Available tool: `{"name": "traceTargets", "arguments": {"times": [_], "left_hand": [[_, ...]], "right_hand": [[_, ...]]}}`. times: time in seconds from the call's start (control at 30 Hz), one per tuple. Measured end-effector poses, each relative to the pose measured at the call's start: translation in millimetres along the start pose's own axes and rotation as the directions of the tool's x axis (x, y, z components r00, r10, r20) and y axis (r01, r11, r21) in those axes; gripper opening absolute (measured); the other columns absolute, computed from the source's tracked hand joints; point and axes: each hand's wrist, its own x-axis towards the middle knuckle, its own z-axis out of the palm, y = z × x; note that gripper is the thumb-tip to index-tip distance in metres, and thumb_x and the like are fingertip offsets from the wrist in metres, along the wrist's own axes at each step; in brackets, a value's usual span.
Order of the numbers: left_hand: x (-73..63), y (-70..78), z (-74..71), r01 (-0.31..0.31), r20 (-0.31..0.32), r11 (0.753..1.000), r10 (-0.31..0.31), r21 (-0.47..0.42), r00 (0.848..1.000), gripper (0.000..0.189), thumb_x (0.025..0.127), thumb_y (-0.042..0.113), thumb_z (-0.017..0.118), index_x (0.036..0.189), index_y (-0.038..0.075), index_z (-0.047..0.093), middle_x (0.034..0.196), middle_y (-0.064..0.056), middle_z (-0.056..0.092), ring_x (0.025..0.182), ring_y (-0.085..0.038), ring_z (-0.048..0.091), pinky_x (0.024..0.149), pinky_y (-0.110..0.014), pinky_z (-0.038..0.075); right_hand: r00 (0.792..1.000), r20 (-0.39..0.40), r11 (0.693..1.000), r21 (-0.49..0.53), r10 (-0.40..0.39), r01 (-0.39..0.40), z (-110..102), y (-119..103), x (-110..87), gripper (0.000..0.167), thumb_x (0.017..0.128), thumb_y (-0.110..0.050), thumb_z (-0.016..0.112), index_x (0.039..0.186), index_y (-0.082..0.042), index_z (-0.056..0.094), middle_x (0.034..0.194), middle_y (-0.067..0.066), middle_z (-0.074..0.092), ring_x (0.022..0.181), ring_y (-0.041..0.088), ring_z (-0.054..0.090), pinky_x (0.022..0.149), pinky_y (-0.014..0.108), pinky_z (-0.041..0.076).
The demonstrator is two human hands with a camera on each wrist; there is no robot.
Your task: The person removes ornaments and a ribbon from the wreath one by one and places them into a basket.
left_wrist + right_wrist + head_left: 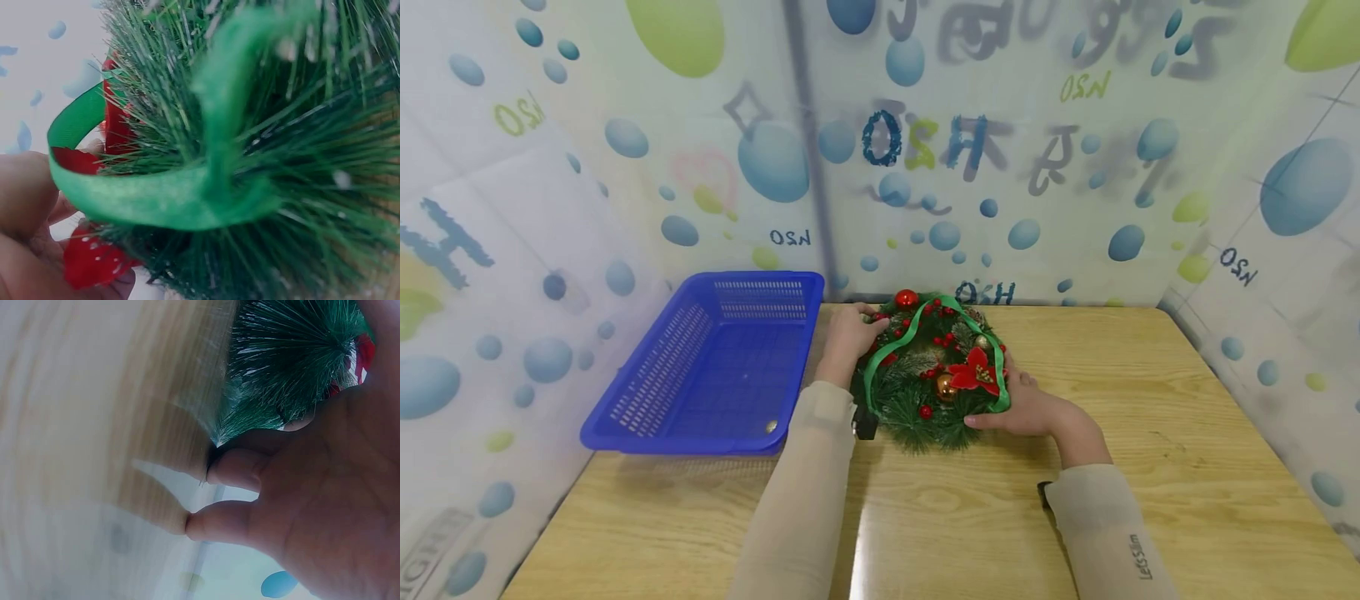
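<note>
A green Christmas wreath (913,400) lies on the wooden table, decked with red berries, a red poinsettia (976,371), shiny baubles (906,298) and a wavy green ribbon (867,379). My left hand (850,333) grips its far left edge; in the left wrist view, ribbon and needles cover part of that hand. On the right side my right hand (1030,407) holds the rim, thumb towards the front and fingers around the outer edge. Two fingertips (215,522) of this hand touch the tabletop in the right wrist view.
Left of the wreath stands a blue plastic basket (700,450) with a small gold-coloured piece (771,427) in its near right corner. Patterned curtain-like walls (1037,167) close off the table (1150,375) at the back and both sides.
</note>
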Motion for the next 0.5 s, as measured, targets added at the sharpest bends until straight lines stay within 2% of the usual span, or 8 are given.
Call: {"name": "traceTargets", "arguments": {"times": [0.2,0.37,0.5], "left_hand": [[0.2,2.7,-8.3,-0.020,-0.007,0.999,0.019,-0.036,1.000,0.046,0.104,0.043,0.069,0.140,0.015,0.067,0.130,-0.012,0.075,0.106,-0.032,0.072,0.088,-0.046,0.056],[1.4,8.2,-19.4,-0.022,-0.052,1.000,0.023,0.015,0.998,0.048,0.104,0.046,0.068,0.141,0.016,0.067,0.136,-0.013,0.073,0.113,-0.033,0.071,0.097,-0.048,0.056],[-0.6,17.2,-32.6,-0.037,-0.068,0.999,0.034,-0.041,0.997,0.047,0.104,0.042,0.070,0.141,0.014,0.067,0.139,-0.014,0.071,0.118,-0.035,0.070,0.101,-0.051,0.056]], "right_hand": [[1.000,0.005,1.000,-0.015,0.004,-0.004,0,-1,-0.8,0.147,0.087,-0.076,0.073,0.162,-0.009,-0.034,0.172,0.040,-0.008,0.160,0.060,-0.005,0.121,0.080,0.019],[1.000,0.010,1.000,0.004,0.008,-0.008,0,-2,-1.5,0.147,0.086,-0.075,0.074,0.162,-0.010,-0.035,0.172,0.038,-0.010,0.160,0.059,-0.006,0.121,0.081,0.017],[1.000,0.010,1.000,0.011,0.011,-0.011,0,-1,-2.0,0.147,0.087,-0.074,0.074,0.162,-0.011,-0.036,0.172,0.038,-0.010,0.160,0.059,-0.006,0.121,0.081,0.017]]}}
